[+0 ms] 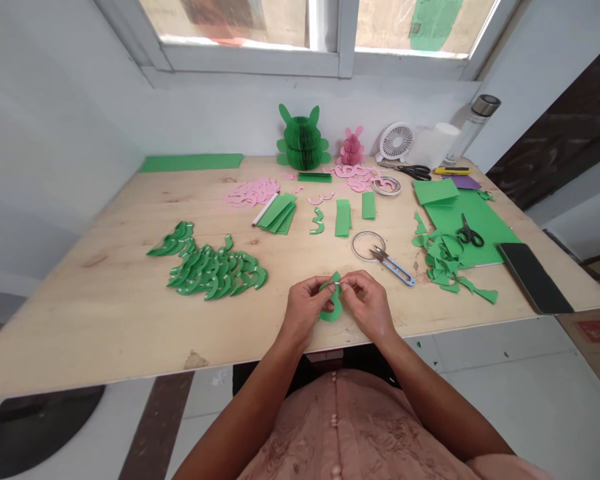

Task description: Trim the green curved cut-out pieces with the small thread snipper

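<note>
A wavy green paper cutout (331, 312) is upheld near the table's front edge, pinched between the thumb and fingers of my left hand (306, 305). My right hand (367, 303) is closed at the cutout's upper right edge, its fingertips pinching a small white strip that looks like tape. Just beyond my right hand lie blue-handled thread snips (399, 270), their tips over a thin tape ring (360, 247). To my left sits a heap of scalloped green paper pieces (215, 272) with white bits on them.
Green paper scraps (443, 257), black scissors (470, 233) and a phone (533, 277) lie at right. Further back are folded green papers (279, 215), pink cutouts (253, 192), a tape roll (386, 186), green and pink honeycomb paper figures (303, 143), a small fan (396, 142) and a bottle (470, 133).
</note>
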A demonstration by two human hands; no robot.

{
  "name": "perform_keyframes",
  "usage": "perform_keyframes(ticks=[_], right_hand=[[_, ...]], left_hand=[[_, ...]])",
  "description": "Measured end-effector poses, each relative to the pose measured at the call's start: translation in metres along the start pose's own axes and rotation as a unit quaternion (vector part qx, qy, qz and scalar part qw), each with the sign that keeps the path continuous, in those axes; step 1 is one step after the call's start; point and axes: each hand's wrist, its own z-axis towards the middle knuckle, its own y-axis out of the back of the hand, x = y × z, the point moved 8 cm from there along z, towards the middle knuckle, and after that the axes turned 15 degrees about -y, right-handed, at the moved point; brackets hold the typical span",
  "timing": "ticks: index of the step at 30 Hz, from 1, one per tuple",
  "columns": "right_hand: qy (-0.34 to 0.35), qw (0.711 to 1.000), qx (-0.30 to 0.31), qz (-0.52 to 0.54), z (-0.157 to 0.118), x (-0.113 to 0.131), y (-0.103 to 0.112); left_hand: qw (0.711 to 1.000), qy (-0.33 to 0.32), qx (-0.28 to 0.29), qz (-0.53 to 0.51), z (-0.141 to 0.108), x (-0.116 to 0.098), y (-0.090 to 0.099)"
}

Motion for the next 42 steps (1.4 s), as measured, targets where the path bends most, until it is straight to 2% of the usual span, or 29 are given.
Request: perform_keyframes(ticks=[21,42], right_hand=[[0.003,1.0,-0.002,-0.025,-0.0009,0.0014,0.0011],[0.006,0.998,-0.031,-0.057,-0.0041,0.0021,0.0084]], left_hand=[[0.997,-0.052,-0.015,0.053,0.0014,-0.0012,0.0009],[0.997,-0.044,-0.041,0.043,-0.0009,-0.0017,0.0019]])
